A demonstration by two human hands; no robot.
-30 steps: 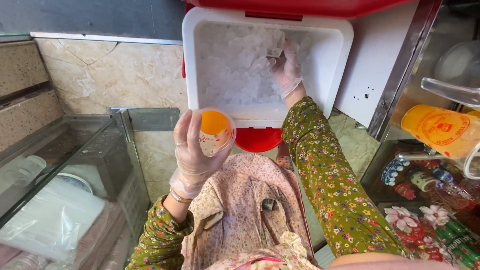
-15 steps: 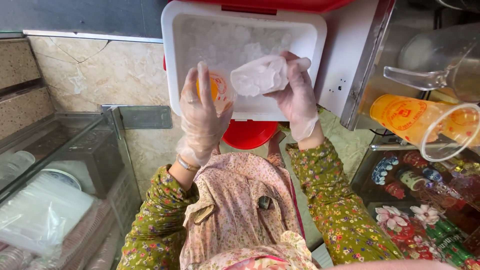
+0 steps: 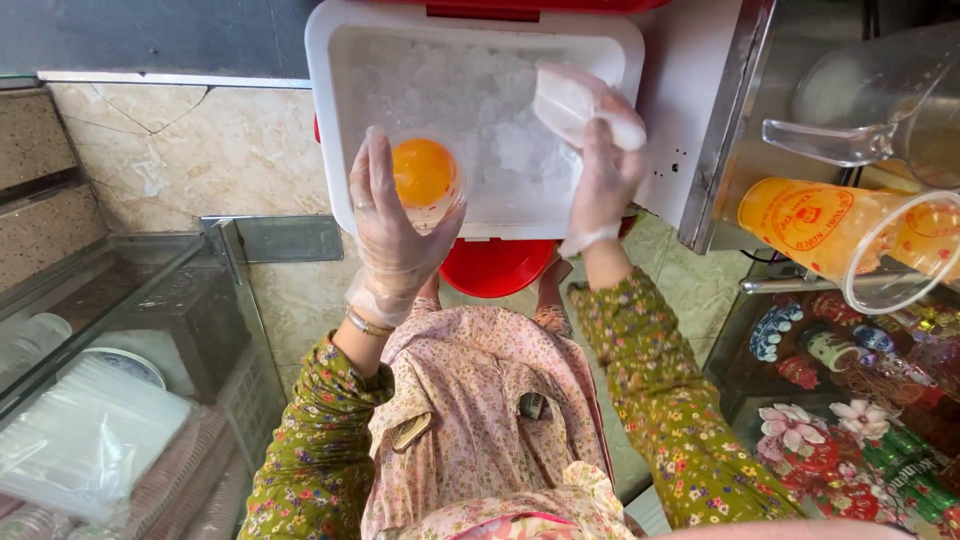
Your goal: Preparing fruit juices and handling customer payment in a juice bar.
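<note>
We grip the cup (image 3: 425, 178) in our left hand (image 3: 395, 235) over the ice box (image 3: 340, 130) to catch spills, our right hand (image 3: 605, 180) closed around a scoop (image 3: 575, 100).

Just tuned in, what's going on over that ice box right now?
A person in clear gloves stands over an open white cooler full of ice. The left hand holds a clear cup of orange drink above the ice. The right hand has a white scoop in its grip, raised beside the cup.
</note>
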